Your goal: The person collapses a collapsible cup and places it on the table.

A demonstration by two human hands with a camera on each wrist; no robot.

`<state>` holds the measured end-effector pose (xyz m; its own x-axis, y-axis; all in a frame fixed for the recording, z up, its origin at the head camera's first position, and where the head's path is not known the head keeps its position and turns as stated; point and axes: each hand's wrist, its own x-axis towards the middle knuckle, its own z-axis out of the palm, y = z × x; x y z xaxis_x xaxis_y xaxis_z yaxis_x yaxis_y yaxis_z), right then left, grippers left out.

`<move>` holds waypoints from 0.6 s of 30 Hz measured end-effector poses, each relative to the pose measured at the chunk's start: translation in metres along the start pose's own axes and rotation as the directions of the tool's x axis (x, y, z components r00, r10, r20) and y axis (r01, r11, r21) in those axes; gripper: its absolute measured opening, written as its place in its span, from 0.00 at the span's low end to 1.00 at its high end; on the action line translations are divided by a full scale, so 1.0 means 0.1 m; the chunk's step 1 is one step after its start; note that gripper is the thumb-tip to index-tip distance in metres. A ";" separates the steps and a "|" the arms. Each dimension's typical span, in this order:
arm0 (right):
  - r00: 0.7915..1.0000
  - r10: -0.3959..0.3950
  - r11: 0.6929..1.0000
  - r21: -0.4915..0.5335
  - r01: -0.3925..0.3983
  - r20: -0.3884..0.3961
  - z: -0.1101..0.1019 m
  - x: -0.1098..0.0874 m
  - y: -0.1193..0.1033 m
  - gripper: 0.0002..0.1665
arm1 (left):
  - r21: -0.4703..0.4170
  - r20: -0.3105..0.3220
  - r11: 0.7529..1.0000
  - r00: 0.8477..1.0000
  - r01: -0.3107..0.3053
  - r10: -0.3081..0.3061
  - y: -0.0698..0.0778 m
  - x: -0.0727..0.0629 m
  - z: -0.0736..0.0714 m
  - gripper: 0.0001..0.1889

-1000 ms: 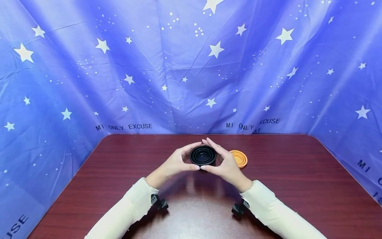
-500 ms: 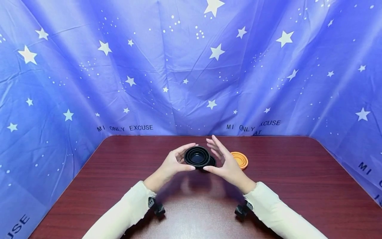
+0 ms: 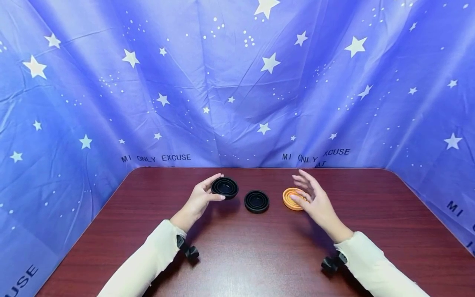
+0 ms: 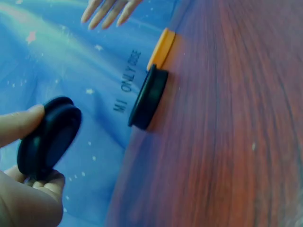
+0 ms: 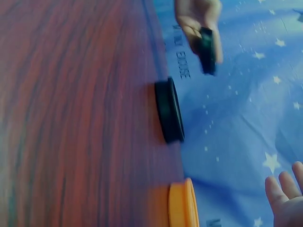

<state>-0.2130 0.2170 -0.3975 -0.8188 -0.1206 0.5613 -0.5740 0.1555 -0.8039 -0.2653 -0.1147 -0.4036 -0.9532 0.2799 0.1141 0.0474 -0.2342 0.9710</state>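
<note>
In the head view my left hand (image 3: 198, 200) pinches a black collapsible cup (image 3: 224, 187), folded flat with concentric rings, thumb on its near rim and fingers behind. The left wrist view shows this cup (image 4: 49, 137) tilted and lifted off the table. A second folded black cup (image 3: 257, 201) sits on the table between the hands. To the right lies a folded orange cup (image 3: 293, 199), partly covered by the thumb of my right hand (image 3: 317, 202). That hand is spread over the orange cup and holds nothing; in the right wrist view its fingers (image 5: 284, 189) are apart from the cup.
The dark red wooden table (image 3: 245, 255) has a shiny patch near its front. Behind and at both sides hangs a blue curtain (image 3: 230, 82) with white stars and lettering. Each wrist carries a small black camera, such as the right one (image 3: 334, 262).
One black cup moved left in my left hand, away from the other, which now stands uncovered on the table. My right hand left the black cups and moved right, over the orange cup.
</note>
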 end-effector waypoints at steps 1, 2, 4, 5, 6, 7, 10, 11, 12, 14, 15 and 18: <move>1.000 0.003 1.000 -0.005 -0.003 -0.013 -0.05 -0.01 0.01 0.41 | 0.014 0.001 1.000 1.000 0.015 -0.015 -0.02 0.02 -0.03 0.42; 1.000 0.008 1.000 -0.015 -0.008 -0.024 -0.09 -0.01 0.01 0.40 | 0.025 -0.002 0.999 1.000 0.030 -0.030 -0.03 0.03 -0.05 0.42; 0.999 0.022 0.999 -0.043 -0.024 -0.042 -0.17 -0.03 0.01 0.39 | 0.049 -0.002 0.997 0.998 0.055 -0.055 -0.06 0.05 -0.11 0.42; 0.998 0.031 0.998 -0.052 -0.034 -0.049 -0.20 -0.04 0.01 0.39 | 0.058 0.001 0.996 0.998 0.065 -0.065 -0.08 0.06 -0.14 0.42; 0.998 0.042 0.997 -0.062 -0.045 -0.055 -0.23 -0.04 0.02 0.39 | 0.072 0.005 0.995 0.997 0.073 -0.074 -0.09 0.07 -0.17 0.42; 0.997 0.053 0.996 -0.071 -0.057 -0.061 -0.26 -0.05 0.02 0.39 | 0.083 0.010 0.993 0.997 0.082 -0.083 -0.10 0.07 -0.19 0.42; 0.993 0.085 0.991 -0.097 -0.092 -0.076 -0.33 -0.08 0.02 0.39 | 0.097 0.030 0.987 0.991 0.126 -0.129 -0.13 0.08 -0.26 0.42; 0.993 0.094 0.990 -0.101 -0.102 -0.078 -0.35 -0.09 0.02 0.39 | 0.105 0.040 0.984 0.988 0.142 -0.147 -0.14 0.08 -0.27 0.42; 0.992 0.101 0.988 -0.105 -0.109 -0.080 -0.36 -0.10 0.02 0.39 | 0.115 0.049 0.981 0.985 0.157 -0.163 -0.15 0.09 -0.29 0.43; 0.991 0.110 0.987 -0.109 -0.119 -0.081 -0.38 -0.11 0.03 0.38 | 0.130 0.060 0.975 0.980 0.182 -0.191 -0.17 0.09 -0.31 0.43; 0.991 0.112 0.987 -0.111 -0.120 -0.079 -0.39 -0.12 0.03 0.38 | 0.153 0.065 0.971 0.978 0.186 -0.198 -0.18 0.09 -0.32 0.43; 0.991 0.108 0.988 -0.106 -0.115 -0.076 -0.40 -0.13 0.04 0.37 | 0.248 0.060 0.950 0.976 0.188 -0.209 -0.19 0.10 -0.35 0.43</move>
<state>-0.2048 0.2585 -0.4006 -0.8741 -0.0279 0.4849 -0.4735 0.2716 -0.8379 -0.2860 -0.1406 -0.4283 -0.9223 0.3782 -0.0791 -0.0603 0.0612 0.9963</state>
